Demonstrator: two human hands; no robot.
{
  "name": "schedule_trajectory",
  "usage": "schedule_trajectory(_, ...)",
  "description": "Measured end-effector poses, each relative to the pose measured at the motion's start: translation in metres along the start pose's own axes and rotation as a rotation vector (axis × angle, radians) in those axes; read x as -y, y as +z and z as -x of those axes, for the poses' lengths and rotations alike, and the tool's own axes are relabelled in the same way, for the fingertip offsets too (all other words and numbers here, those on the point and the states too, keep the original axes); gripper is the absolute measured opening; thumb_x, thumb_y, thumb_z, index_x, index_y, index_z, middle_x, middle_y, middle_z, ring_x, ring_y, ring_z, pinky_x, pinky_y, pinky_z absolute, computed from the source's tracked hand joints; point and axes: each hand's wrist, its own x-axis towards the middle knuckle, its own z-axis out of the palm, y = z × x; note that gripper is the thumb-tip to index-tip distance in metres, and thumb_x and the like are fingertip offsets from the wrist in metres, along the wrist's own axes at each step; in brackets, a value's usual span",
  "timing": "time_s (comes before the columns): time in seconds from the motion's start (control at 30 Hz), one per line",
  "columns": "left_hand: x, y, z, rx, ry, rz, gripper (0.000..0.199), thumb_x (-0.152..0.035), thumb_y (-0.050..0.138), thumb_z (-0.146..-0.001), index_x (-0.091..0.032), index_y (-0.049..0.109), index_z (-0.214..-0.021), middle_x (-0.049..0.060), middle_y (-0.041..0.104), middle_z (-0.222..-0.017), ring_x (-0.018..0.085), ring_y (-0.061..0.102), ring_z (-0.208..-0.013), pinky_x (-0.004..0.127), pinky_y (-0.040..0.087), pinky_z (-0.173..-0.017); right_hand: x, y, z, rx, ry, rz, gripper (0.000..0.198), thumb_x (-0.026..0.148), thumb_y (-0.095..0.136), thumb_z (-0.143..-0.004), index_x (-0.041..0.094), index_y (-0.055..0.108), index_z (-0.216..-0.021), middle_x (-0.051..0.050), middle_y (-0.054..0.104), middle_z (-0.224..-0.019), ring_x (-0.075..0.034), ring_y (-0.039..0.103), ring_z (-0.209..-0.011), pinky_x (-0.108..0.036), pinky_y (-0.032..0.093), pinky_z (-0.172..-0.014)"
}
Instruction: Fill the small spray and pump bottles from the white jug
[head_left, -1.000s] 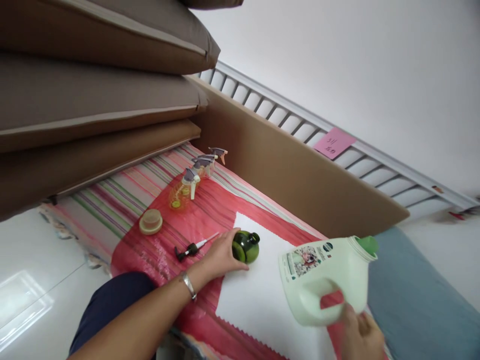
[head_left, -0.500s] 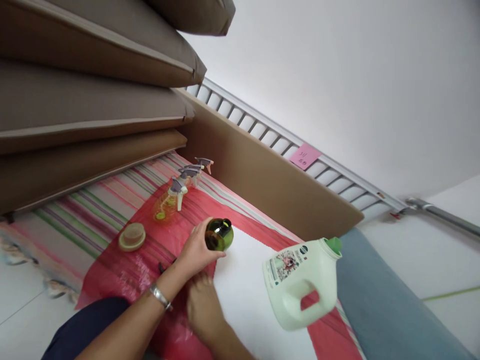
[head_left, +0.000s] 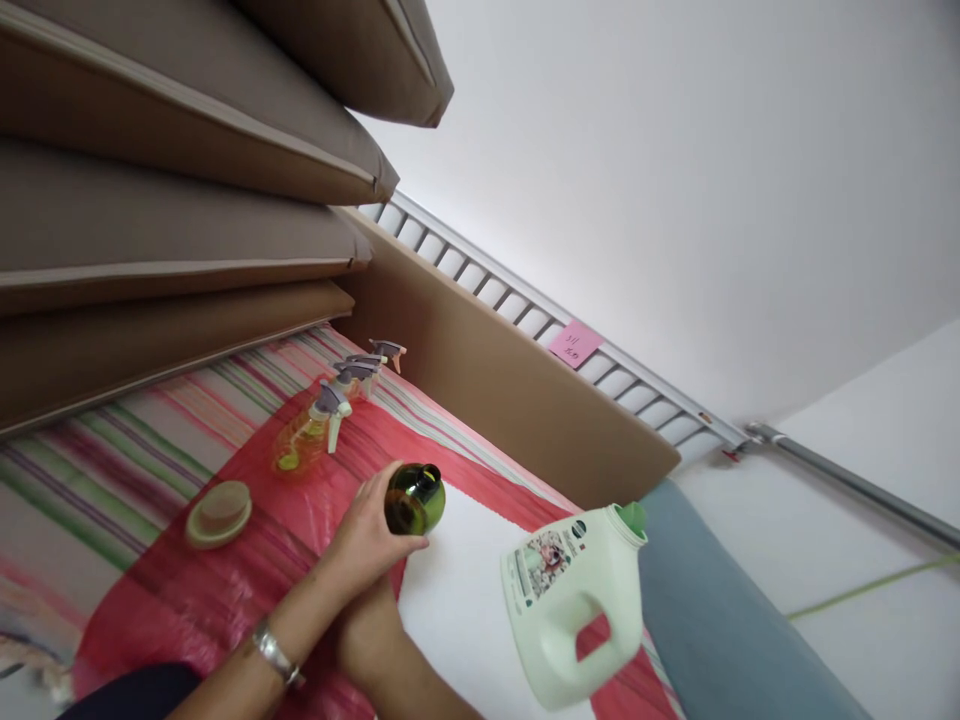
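Observation:
My left hand (head_left: 367, 525) is closed around a small, round, dark green bottle (head_left: 415, 498), tilted so that its dark neck faces up and right. A silver bracelet sits on that wrist. My right hand (head_left: 367, 635) lies low behind the left forearm, over the red plastic sheet; its fingers are hidden. To the right is a large pale green jug (head_left: 574, 600) with a picture label, a handle and a green cap, leaning on the white sheet (head_left: 450, 590). Several clear spray bottles (head_left: 304, 440) with grey trigger heads stand left of my left hand, the nearest holding yellowish liquid.
A round, pale lidded tub (head_left: 219, 514) sits on the red plastic sheet (head_left: 247, 570), which covers a striped cloth (head_left: 120, 455). Stacked brown cushions (head_left: 172, 235) rise at the left. Behind are a tan board (head_left: 495, 370), a white slatted rail and a pink note (head_left: 576, 343).
The whole scene has shifted left and slightly down as my view moved. My left hand still grips the green bottle, and my right hand is now more covered by the left forearm.

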Motion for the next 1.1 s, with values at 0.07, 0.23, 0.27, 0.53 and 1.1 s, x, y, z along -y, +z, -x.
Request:
schedule_trajectory(0.07,-0.002,-0.002,0.000,-0.007,-0.007,-0.007,0.085,-0.020,0.076,-0.055,-0.022,0.036,-0.129,0.010,0.049,-0.128,0.028,0.044,-0.121,0.045,0.035,-0.103,-0.003,-0.021,0.014,0.085,-0.089,0.052,0.022,0.021,0.051,-0.082,0.023,0.067,-0.097,-0.001,0.069,-0.089,-0.021,0.060,-0.082,-0.033,0.047,-0.074)
schedule_trajectory(0.23,-0.007,-0.001,0.001,0.037,-0.013,-0.010,0.084,-0.020,0.077,-0.054,-0.023,0.038,-0.128,0.009,0.050,-0.127,0.027,0.045,-0.120,0.044,0.036,-0.103,-0.011,-0.121,0.066,0.091,-0.362,0.479,0.023,0.024,0.053,-0.079,0.024,0.066,-0.098,-0.008,0.070,-0.087,-0.021,0.058,-0.068,-0.034,0.046,-0.061)
schedule_trajectory(0.27,-0.007,0.002,0.003,0.064,-0.013,-0.009,0.085,-0.020,0.078,-0.053,-0.023,0.038,-0.128,0.009,0.051,-0.127,0.027,0.045,-0.120,0.044,0.036,-0.102,-0.007,-0.145,0.074,0.044,-0.309,0.455,0.024,0.027,0.054,-0.079,0.026,0.065,-0.101,-0.006,0.070,-0.090,-0.021,0.060,-0.074,-0.033,0.047,-0.065)
schedule_trajectory(0.53,0.004,0.042,0.047,0.393,0.036,-0.064,0.092,-0.023,0.081,-0.046,-0.022,0.041,-0.129,0.010,0.053,-0.127,0.030,0.045,-0.119,0.045,0.034,-0.103,0.067,-0.245,0.061,-0.724,0.554,-0.445,0.039,0.046,0.067,-0.071,0.023,0.064,-0.102,-0.004,0.065,-0.103,-0.016,0.058,-0.077,-0.030,0.048,-0.073)
schedule_trajectory(1.1,0.009,0.055,0.067,0.571,0.061,-0.112,0.094,-0.026,0.082,-0.044,-0.025,0.042,-0.129,0.009,0.054,-0.124,0.030,0.049,-0.114,0.044,0.037,-0.099,0.035,-0.215,0.068,-0.641,0.674,-0.188,0.048,0.047,0.066,-0.068,0.016,0.065,-0.105,-0.004,0.068,-0.085,-0.017,0.058,-0.065,-0.033,0.049,-0.071)
